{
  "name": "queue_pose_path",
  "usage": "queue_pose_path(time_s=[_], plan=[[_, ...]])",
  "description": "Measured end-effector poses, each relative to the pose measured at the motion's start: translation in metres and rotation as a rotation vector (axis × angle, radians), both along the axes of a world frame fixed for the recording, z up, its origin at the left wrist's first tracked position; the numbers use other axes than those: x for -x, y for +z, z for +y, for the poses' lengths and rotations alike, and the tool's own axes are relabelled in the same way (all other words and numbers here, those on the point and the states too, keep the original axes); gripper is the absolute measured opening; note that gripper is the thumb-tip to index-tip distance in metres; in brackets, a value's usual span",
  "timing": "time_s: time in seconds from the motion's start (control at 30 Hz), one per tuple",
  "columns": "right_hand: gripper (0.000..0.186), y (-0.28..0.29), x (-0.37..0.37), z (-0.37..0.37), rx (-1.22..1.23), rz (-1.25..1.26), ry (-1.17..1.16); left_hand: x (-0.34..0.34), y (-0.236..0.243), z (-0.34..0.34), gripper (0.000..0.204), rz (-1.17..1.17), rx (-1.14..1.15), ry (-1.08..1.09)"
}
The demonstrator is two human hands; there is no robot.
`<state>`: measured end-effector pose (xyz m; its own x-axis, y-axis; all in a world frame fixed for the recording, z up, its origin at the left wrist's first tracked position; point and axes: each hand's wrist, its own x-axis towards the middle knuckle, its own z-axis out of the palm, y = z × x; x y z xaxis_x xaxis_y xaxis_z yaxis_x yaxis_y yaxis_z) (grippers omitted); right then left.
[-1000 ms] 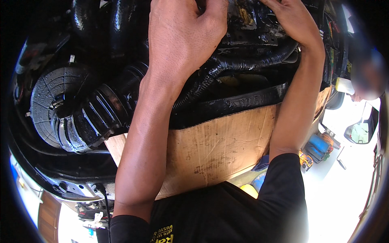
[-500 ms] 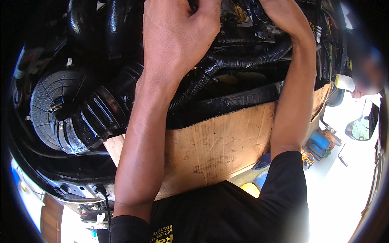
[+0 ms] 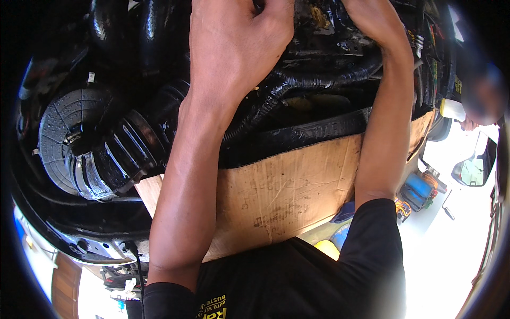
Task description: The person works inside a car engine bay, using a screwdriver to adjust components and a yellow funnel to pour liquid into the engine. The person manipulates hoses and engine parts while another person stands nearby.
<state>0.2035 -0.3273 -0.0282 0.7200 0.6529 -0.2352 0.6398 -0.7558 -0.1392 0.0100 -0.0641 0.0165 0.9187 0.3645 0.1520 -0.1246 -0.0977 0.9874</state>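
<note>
Left hand (image 3: 239, 45) is reaching over the engine bay (image 3: 342, 49), thumb and fingers curling; tips running out of frame, so can't tell if it's gripping anything. Right hand (image 3: 372, 21) is reaching in too, fingers cut off up top; can't tell opening or hold. Black corrugated hose (image 3: 319, 81) is running just below them. Brown cardboard (image 3: 287, 186) is covering the front edge; ribbed duct (image 3: 119, 157) is sitting farther left.

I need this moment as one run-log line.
left hand: at engine bay, fingertips cut off; right hand: likewise; grips: unclear; cardboard: along near edge
</note>
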Motion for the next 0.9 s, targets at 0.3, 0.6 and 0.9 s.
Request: queue_pose_path(time_s=[0.3, 0.6, 0.9], plan=[[0.038, 0.007, -0.007, -0.013, 0.004, 0.010, 0.007, 0.000, -0.005, -0.004, 0.010, -0.070, 0.021, 0.031], [0.037, 0.010, 0.005, 0.002, 0.002, 0.011, 0.016, 0.003, -0.001, 0.002, 0.010, -0.047, -0.007, 0.000], [0.037, 0.014, 0.003, -0.003, -0.007, 0.017, 0.025, 0.001, -0.003, 0.001, 0.009, -0.077, -0.026, 0.018]])
